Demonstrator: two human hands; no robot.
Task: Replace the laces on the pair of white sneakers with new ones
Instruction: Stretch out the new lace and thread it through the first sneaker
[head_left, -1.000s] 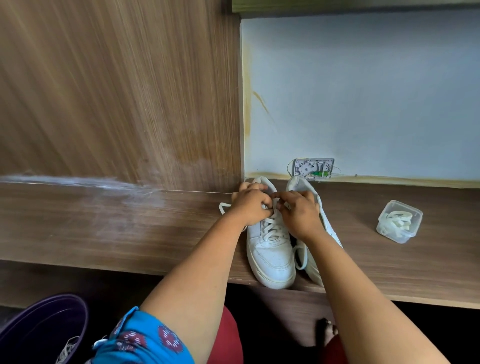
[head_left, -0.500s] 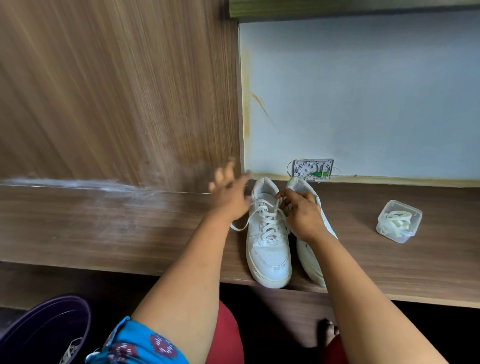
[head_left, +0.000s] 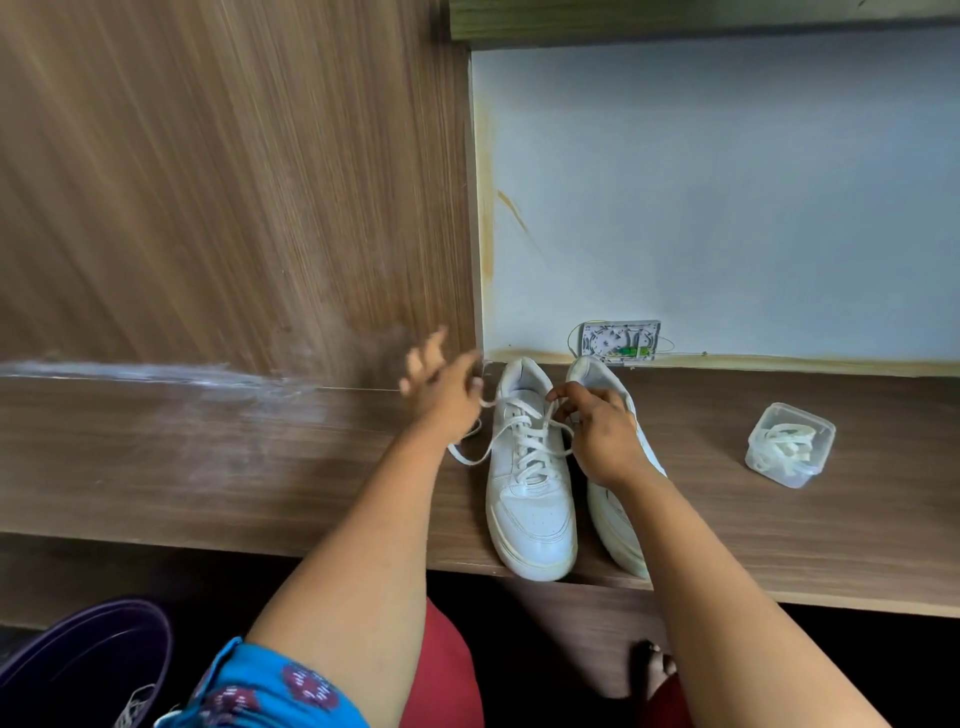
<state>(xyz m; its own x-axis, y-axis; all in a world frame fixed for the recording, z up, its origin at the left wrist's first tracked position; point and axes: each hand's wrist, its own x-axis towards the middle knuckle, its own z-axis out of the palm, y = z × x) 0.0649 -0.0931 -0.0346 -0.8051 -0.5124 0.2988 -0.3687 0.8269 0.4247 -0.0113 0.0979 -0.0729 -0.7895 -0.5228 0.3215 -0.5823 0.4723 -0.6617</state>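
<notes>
Both hands work the old lace (head_left: 524, 431): my left hand (head_left: 441, 395) has pulled away from the knot, drawing one end out sideways, while my right hand (head_left: 597, 426) pinches the other end. Knot undone, I judge; the sneaker (head_left: 530, 499) sits on the bench (head_left: 208, 467), ready for unthreading.

A brown wood-grain shelf (head_left: 208, 457) carries everything — two white sneakers (head_left: 532, 499) side by side at the front edge, toes toward six o'clock, and at their three o'clock a clear lidded box (head_left: 789, 444) of laces.
</notes>
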